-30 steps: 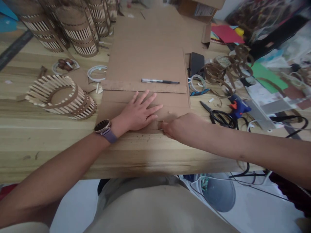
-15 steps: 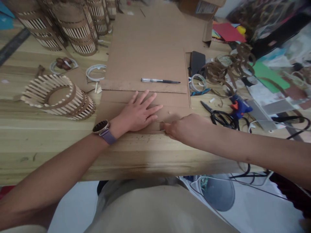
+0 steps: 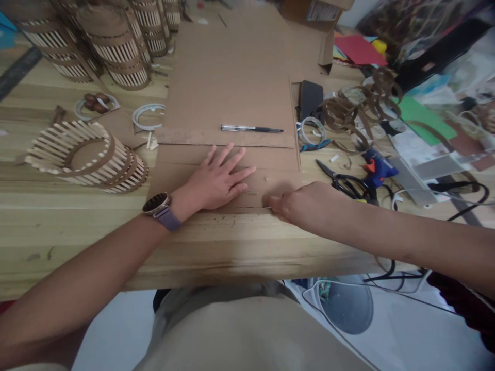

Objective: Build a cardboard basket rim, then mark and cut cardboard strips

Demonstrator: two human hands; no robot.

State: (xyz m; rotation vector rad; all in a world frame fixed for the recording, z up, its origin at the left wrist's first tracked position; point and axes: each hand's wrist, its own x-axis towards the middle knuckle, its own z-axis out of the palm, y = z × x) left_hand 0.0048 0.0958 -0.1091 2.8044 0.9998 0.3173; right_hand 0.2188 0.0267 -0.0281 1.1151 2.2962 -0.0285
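My left hand (image 3: 218,178) lies flat with its fingers spread on a brown cardboard sheet (image 3: 232,93) on the wooden table (image 3: 77,226). A watch sits on that wrist. My right hand (image 3: 305,206) is closed, its fingertips pressed at the near edge of the cardboard, to the right of the left hand. What it grips there is hidden by the fingers. A black and silver pen (image 3: 251,128) lies on the cardboard just beyond my left hand.
Slatted stick baskets stand at the far left, one basket (image 3: 85,159) on its side. Tape rings (image 3: 147,116), black scissors (image 3: 344,183), a blue glue gun (image 3: 377,167), curled cardboard strips (image 3: 359,105), coloured paper and cables crowd the right. A fan (image 3: 344,304) stands below the table edge.
My right hand has slid a little to the right along the near edge of the cardboard. My left hand has stayed flat in place.
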